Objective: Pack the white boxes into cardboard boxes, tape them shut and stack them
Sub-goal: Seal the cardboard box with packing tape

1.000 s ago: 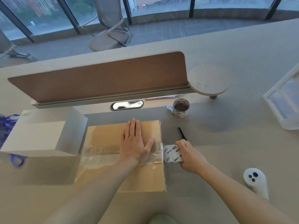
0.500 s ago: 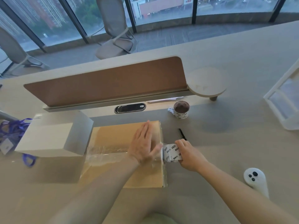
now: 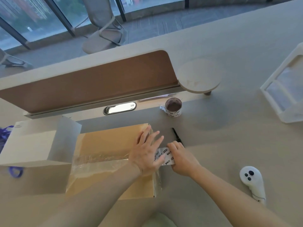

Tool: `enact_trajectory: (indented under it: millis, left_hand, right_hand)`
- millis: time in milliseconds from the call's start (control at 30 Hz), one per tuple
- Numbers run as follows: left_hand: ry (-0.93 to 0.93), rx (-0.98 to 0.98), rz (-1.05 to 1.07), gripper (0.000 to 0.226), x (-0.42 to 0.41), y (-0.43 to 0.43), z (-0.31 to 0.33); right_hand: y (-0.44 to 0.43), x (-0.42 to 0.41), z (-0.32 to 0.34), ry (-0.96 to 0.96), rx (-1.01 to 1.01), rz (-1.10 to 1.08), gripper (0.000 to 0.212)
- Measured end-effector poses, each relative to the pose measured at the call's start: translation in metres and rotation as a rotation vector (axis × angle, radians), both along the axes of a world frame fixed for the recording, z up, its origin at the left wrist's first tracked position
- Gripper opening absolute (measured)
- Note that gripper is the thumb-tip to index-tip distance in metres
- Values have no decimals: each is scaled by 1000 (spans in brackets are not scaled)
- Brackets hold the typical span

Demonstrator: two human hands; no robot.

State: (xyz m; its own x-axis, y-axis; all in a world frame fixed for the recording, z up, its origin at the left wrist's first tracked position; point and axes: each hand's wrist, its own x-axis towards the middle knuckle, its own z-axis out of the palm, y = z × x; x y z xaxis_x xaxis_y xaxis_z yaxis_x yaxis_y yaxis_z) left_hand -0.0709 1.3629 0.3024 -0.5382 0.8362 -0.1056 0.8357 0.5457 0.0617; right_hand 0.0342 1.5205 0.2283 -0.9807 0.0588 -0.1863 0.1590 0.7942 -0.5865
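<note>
A closed cardboard box (image 3: 105, 141) lies flat on the table in front of me, with a strip of clear tape (image 3: 101, 158) running across its top. My left hand (image 3: 147, 153) lies flat with spread fingers on the box's right edge, over the tape. My right hand (image 3: 182, 158) grips a white printed tape roll (image 3: 165, 155) just off the box's right side. The roll touches my left fingers. A white box (image 3: 32, 145) stands to the left of the cardboard box.
A second tape roll (image 3: 173, 107) stands behind. A black tool (image 3: 177, 135) lies beyond my right hand. A white controller (image 3: 252, 181) rests at the right, a white rack (image 3: 285, 94) at far right. A brown divider panel (image 3: 91, 86) and round stand (image 3: 199, 77) lie behind. Purple straps (image 3: 6, 135) show at far left.
My left hand has slid right along the tape to the box's right edge and turned. The right hand keeps the roll beside the box. The view has shifted.
</note>
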Motion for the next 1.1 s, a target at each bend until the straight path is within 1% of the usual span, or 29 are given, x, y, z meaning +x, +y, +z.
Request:
enact_trajectory:
  millis: [67, 133, 200, 267, 333, 467, 533, 600, 667, 733, 767, 800, 867, 933, 1000, 1067, 1100]
  left_hand:
    - [-15, 45, -8, 67, -1, -1, 1]
    - [-55, 114, 28, 63, -2, -3, 2]
    - [-104, 149, 79, 65, -1, -3, 3]
    - [-112, 133, 81, 68, 0, -3, 3]
    - [-95, 112, 64, 70, -1, -3, 3]
    - [-67, 59, 39, 78, 1, -2, 5]
    - [-54, 70, 34, 80, 1, -2, 6]
    - [-54, 76, 32, 80, 0, -2, 6]
    - [-54, 85, 29, 79, 0, -2, 6]
    - [-46, 96, 23, 76, -1, -3, 6]
    - [-40, 97, 15, 75, -1, -3, 6]
    - [-31, 94, 5, 75, -2, -3, 5]
    - [-13, 83, -9, 75, -1, -2, 4]
    - [-14, 62, -10, 76, -1, -2, 5]
    - [-23, 51, -5, 76, -1, -3, 6]
    - [-36, 48, -7, 76, -1, -4, 6]
    - [-42, 49, -8, 77, -1, -4, 6]
  right_hand:
    - [2, -1, 5, 14, 33, 25, 58]
    - [5, -1, 13, 39, 119, 51, 55]
    - [7, 1, 21, 78, 220, 47, 57]
    - [7, 5, 27, 120, 322, 18, 58]
    - [4, 9, 32, 123, 401, -1, 57]
    - [1, 10, 35, 30, 474, -33, 60]
    - [3, 12, 38, -26, 464, -28, 55]
    - [14, 15, 41, -70, 410, -32, 54]
    - [31, 22, 42, -78, 294, 17, 60]
    - [46, 27, 46, -61, 228, 91, 71]
    - [51, 29, 46, -30, 266, 108, 69]
    - [51, 29, 44, 19, 339, 100, 62]
    - [40, 29, 42, 99, 449, 24, 57]
    - [26, 27, 39, 158, 511, -34, 56]
    - [14, 25, 36, 175, 547, -63, 54]
    - [10, 25, 33, 203, 581, -74, 46]
    - [12, 25, 30, 227, 613, -76, 39]
